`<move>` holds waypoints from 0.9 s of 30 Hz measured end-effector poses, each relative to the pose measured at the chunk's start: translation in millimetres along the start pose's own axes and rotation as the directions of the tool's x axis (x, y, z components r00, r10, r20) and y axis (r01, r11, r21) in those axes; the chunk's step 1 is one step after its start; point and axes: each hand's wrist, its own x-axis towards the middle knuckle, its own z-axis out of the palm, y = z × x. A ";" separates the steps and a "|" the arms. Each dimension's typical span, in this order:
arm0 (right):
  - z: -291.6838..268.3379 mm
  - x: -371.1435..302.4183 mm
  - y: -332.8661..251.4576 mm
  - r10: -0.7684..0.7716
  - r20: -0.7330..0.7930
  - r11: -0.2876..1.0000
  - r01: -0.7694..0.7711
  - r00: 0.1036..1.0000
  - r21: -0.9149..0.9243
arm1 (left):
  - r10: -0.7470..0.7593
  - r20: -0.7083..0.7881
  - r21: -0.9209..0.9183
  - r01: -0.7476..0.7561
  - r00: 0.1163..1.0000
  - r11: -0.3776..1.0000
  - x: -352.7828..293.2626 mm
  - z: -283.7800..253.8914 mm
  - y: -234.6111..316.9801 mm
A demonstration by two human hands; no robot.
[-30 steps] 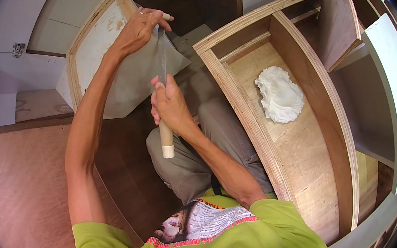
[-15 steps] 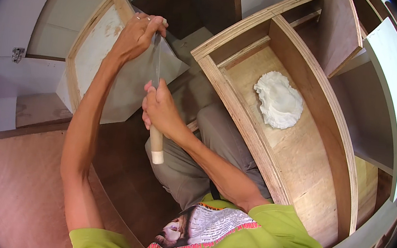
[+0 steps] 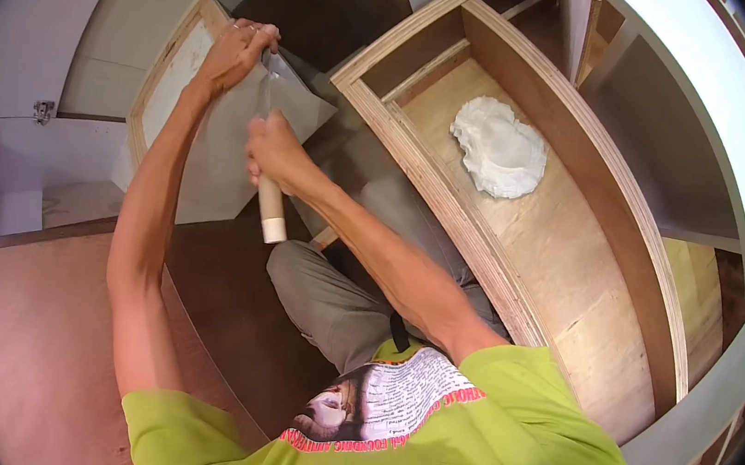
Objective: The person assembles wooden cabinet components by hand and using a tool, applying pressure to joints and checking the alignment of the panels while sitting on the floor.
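The left hand (image 3: 234,53) is curling closed around the far end of a bladed tool (image 3: 266,91); the right hand (image 3: 278,151) is wrapping firmly around its pale wooden handle (image 3: 270,209), nearer the body. The tool is lying between the two hands, its narrow grey blade spanning the short gap; the handle's butt is protruding below the right fist. The long axis is running away from the person and leaning slightly left; the butt is pointing back toward the bent knee (image 3: 319,291), and the blade is extending toward the left hand. Behind the blade, a pale grey sheet (image 3: 223,163) is showing beside a wood-edged panel (image 3: 149,98); whether the blade is touching the sheet, I cannot tell. The green shirt (image 3: 515,436) is bearing a printed picture with rows of small lettering and larger red lettering; to the right, a wooden frame (image 3: 439,185) is surrounding a white crumpled mass (image 3: 499,150).
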 end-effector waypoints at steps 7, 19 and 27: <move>0.0 -9.1 -2.9 -0.006 -0.014 0.996 0.008 1.000 0.094 | 0.058 0.040 -0.033 -0.057 0.997 0.998 4.6 -5.1 2.6; 0.3 -18.2 8.6 0.027 0.017 1.000 -0.027 1.000 0.006 | 0.002 -0.066 -0.170 -0.013 0.998 0.985 -17.3 5.6 2.8; -16.7 -17.1 7.9 -0.008 0.048 0.998 0.012 0.999 -0.066 | 0.049 -0.061 -0.154 -0.058 0.997 0.986 -13.1 -5.7 7.0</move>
